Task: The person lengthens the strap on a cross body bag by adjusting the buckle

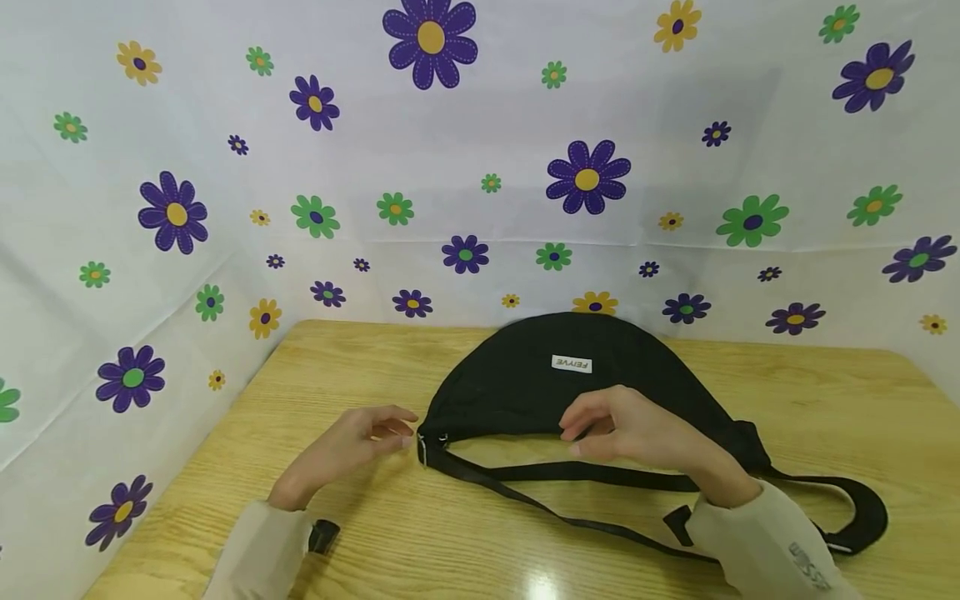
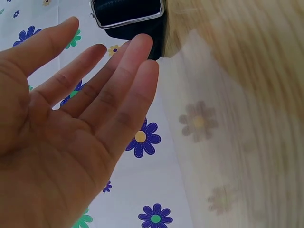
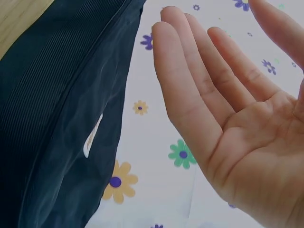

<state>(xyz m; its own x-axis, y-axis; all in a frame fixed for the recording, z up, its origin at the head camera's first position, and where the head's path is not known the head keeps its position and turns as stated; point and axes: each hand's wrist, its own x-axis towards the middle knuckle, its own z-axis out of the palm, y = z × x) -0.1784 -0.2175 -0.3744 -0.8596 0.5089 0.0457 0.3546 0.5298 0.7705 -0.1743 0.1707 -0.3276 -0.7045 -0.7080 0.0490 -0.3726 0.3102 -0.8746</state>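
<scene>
A black half-moon shoulder bag [image 1: 525, 375] lies on the wooden table, its curved side towards the back and a white label [image 1: 572, 364] reading upside down. My left hand [image 1: 360, 442] hovers by the bag's left corner, close to the metal strap buckle [image 1: 422, 450]; its fingers are relaxed and hold nothing. In the left wrist view the metal buckle [image 2: 128, 19] shows just beyond the fingertips. Over the bag's near edge is my right hand [image 1: 630, 429], with loosely bent fingers and nothing held. The right wrist view shows its palm bare beside the black bag [image 3: 71, 118].
The black strap [image 1: 540, 504] loops across the table in front of the bag and passes under the right forearm. A padded strap end [image 1: 862, 521] lies at the right. A flower-printed cloth [image 1: 510, 133] stands behind and to the left of the wooden table [image 1: 420, 550].
</scene>
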